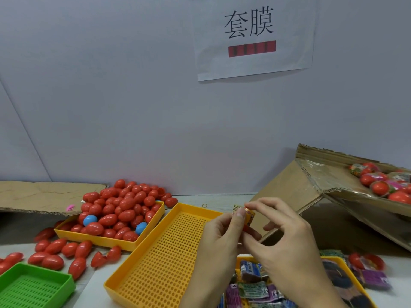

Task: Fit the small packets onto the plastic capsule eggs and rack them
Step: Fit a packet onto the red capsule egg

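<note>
**Both hands on one packet above the perforated tray**

Left hand [219,233] and right hand [282,230] meet mid-frame; fingers of both pinch a small yellow packet [243,215] held over the right edge of the long orange perforated tray [160,258]. A sliver of red shows under the packet; whether it is an egg, cannot tell. Red capsule eggs [124,210], two blue among them, heaped in an orange bin [100,240] at left; more loose on the tabletop [222,197]. Loose packets [255,287] fill a tray below the hands. Wrapped eggs [382,183] lie in a tilted cardboard box [311,181] at right. Green tray [33,287] lower left.
</note>
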`<state>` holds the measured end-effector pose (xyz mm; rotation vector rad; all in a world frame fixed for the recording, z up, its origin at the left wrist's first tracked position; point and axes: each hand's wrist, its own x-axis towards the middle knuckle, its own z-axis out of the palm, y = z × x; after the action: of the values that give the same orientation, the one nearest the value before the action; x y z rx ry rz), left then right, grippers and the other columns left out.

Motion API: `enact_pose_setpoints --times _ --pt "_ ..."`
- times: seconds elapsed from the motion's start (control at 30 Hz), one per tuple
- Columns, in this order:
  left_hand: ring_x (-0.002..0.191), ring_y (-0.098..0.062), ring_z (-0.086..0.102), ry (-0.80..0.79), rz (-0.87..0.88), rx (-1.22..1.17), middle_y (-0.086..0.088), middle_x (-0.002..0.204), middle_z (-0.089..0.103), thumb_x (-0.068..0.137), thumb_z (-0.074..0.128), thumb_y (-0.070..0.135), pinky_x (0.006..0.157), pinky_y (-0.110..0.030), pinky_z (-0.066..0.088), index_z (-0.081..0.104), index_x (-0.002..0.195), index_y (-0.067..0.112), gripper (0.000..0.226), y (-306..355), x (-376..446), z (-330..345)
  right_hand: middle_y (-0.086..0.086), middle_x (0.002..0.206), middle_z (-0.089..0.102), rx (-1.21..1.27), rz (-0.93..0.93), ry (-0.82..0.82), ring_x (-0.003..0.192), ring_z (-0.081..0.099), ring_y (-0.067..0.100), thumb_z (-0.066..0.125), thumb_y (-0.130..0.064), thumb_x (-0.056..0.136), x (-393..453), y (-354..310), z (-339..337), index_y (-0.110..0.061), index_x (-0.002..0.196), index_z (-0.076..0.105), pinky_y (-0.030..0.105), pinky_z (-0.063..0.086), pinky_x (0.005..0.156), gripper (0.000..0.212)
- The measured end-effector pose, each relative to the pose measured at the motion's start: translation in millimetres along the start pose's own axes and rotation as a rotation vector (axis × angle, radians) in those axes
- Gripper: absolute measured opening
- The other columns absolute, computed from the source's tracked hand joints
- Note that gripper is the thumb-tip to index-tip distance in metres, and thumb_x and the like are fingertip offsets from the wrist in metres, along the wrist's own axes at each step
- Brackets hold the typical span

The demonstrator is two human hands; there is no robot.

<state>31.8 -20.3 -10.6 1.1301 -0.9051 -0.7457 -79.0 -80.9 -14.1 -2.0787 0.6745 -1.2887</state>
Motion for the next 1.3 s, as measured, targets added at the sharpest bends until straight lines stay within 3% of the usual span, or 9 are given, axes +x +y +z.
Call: enact_pose_setpoints --times 0.2,0.37,0.5,0.63,0.7,0.83,0.97,1.13,1.3 --pt "0.073 -0.021 0.071 -0.016 0.014 -0.005 -0.01 0.075 0.072 0.085 0.059 0.045 0.062 -0.028 0.055 0.076 0.084 0.021 0.03 0.4 -0.7 0.7 -0.026 0.108 0.062 0.069 -0.014 -0.059 0.097 0.059 0.0 0.084 -0.019 0.074 0.2 -2.9 -2.2 -0.044 0.105 0.067 0.01 0.048 0.073 0.043" --pt "0.068 -0.02 0.066 -0.016 -0.011 0.068 -0.008 0.069 0.068 0.076 0.064 0.05 0.068 -0.039 0.055 0.069 0.081 0.011 0.04 -3.3 -0.7 -1.5 -0.03 0.107 0.062 0.058 -0.038 -0.092 0.098 0.06 -0.003 0.081 -0.009 0.072 2.0 -4.0 -2.0 -0.053 0.095 0.061 0.008 0.047 0.074 0.053" --pt "0.068 -0.018 0.064 -0.047 -0.031 0.12 -0.005 0.068 0.067 0.077 0.063 0.051 0.072 -0.046 0.055 0.075 0.076 0.026 0.028 -1.9 -0.7 -3.9 -0.033 0.111 0.059 0.079 -0.002 -0.145 0.099 0.061 0.0 0.081 -0.008 0.075 2.0 -0.8 -1.6 -0.037 0.112 0.068 0.014 0.053 0.077 0.049" --pt "0.071 -0.025 0.059 -0.035 -0.044 0.15 -0.011 0.07 0.062 0.086 0.066 0.049 0.076 -0.059 0.053 0.074 0.075 0.029 0.024 -2.1 -1.0 -3.8 -0.03 0.112 0.06 0.089 -0.022 -0.155 0.101 0.062 0.003 0.081 -0.007 0.076 2.8 -2.1 -1.7 -0.048 0.106 0.061 0.017 0.054 0.078 0.054" --pt "0.07 -0.024 0.061 -0.028 -0.053 0.145 -0.012 0.07 0.062 0.084 0.068 0.054 0.074 -0.057 0.054 0.073 0.074 0.025 0.031 -1.9 -0.5 -4.4 -0.031 0.113 0.059 0.069 -0.043 -0.147 0.103 0.06 0.001 0.08 -0.008 0.076 2.8 -2.8 -1.3 -0.052 0.104 0.058 0.013 0.051 0.077 0.056" --pt "0.069 -0.017 0.064 -0.029 -0.045 0.105 -0.005 0.067 0.066 0.077 0.062 0.052 0.071 -0.038 0.055 0.072 0.077 0.023 0.03 0.2 -0.4 -3.8 -0.032 0.113 0.059 0.041 -0.061 -0.139 0.107 0.057 -0.003 0.08 -0.012 0.077 2.9 -3.8 -1.3 -0.052 0.107 0.057 0.007 0.045 0.079 0.055" --pt "0.069 -0.017 0.064 -0.026 -0.041 0.101 -0.006 0.068 0.066 0.077 0.062 0.051 0.072 -0.04 0.055 0.071 0.078 0.021 0.031 -0.6 -0.7 -2.7 -0.036 0.114 0.058 0.031 -0.059 -0.127 0.107 0.055 -0.006 0.081 -0.015 0.075 2.8 -3.0 -0.7 -0.055 0.11 0.053 0.006 0.044 0.079 0.06" --pt "0.062 -0.018 0.064 -0.037 -0.073 0.119 -0.011 0.068 0.062 0.089 0.062 0.04 0.061 -0.033 0.057 0.07 0.085 0.01 0.031 -0.3 -1.0 -1.7 -0.035 0.1 0.062 -0.083 -0.074 -0.088 0.104 0.054 -0.011 0.083 -0.012 0.073 2.0 1.0 -3.3 -0.028 0.117 0.07 0.006 0.044 0.083 0.049" --pt "0.057 -0.019 0.065 -0.056 -0.08 0.116 -0.008 0.063 0.061 0.082 0.063 0.044 0.061 -0.035 0.059 0.067 0.089 0.004 0.041 0.7 -1.1 -2.1 -0.032 0.104 0.06 -0.102 -0.091 -0.079 0.105 0.053 -0.014 0.083 -0.011 0.074 3.1 1.2 -4.3 -0.022 0.118 0.071 0.002 0.04 0.084 0.047"
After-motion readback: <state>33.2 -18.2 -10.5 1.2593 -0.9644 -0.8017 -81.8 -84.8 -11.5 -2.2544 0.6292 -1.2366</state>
